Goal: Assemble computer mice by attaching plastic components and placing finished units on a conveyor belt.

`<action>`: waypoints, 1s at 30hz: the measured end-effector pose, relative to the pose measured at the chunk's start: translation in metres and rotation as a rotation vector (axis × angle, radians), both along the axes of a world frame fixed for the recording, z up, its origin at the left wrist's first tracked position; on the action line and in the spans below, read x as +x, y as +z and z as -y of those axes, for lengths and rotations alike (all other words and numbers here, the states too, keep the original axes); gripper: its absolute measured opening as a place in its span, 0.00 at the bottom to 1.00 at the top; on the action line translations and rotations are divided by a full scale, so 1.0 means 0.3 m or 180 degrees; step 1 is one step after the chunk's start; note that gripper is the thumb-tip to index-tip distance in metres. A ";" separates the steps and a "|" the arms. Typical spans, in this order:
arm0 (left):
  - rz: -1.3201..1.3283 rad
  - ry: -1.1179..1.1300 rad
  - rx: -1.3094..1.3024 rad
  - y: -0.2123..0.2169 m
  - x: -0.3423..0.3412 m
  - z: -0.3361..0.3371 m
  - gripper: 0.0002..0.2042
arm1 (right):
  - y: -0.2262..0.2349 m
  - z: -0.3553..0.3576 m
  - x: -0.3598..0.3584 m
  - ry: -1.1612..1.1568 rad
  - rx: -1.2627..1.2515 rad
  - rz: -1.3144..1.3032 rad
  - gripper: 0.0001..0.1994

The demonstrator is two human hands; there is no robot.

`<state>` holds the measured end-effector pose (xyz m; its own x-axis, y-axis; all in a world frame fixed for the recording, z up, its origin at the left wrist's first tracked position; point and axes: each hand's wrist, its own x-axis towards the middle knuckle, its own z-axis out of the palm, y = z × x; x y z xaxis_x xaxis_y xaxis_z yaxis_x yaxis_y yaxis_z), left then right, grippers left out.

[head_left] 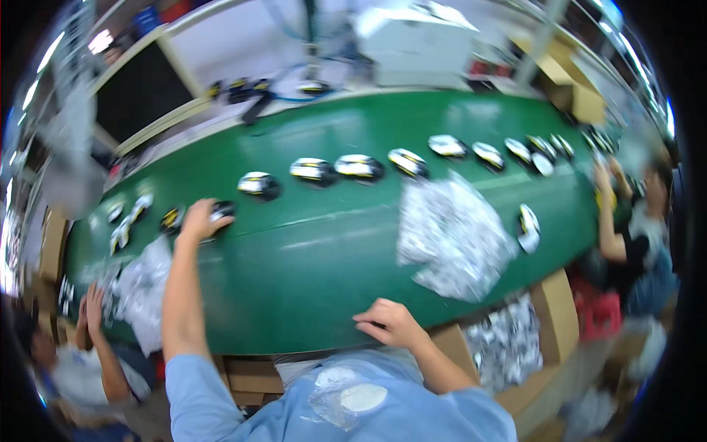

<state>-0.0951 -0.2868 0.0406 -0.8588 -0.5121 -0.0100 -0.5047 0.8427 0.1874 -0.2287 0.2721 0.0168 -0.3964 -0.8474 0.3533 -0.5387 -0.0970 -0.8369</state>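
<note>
Black rounded piece (223, 210) lies against the left hand (197, 219), thumb side; pinching unclear.

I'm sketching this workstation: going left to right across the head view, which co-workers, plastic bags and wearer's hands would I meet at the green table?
Co-worker on the left, smaller crumpled plastic bag, left hand, right hand, larger crumpled plastic bag, co-worker on the right.

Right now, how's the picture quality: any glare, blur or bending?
In the head view, the green table curves with fisheye distortion and carries pale glare; the clear plastic pile glints; the white box-shaped unit behind looks blurred; corners go black.
</note>
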 end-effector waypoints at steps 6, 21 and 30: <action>-0.1082 0.0398 0.0312 0.011 0.091 -0.244 0.35 | 0.201 -0.186 -0.270 -0.2421 -0.0560 -0.0467 0.03; -0.1247 -0.1063 0.0411 -0.087 0.089 -1.002 0.37 | 0.081 -0.141 -0.735 -0.2007 0.2000 -0.1630 0.08; -0.1456 -0.1033 0.0404 -0.106 0.086 -1.008 0.35 | 0.268 -0.023 -0.318 -0.0905 0.0118 -0.0437 0.14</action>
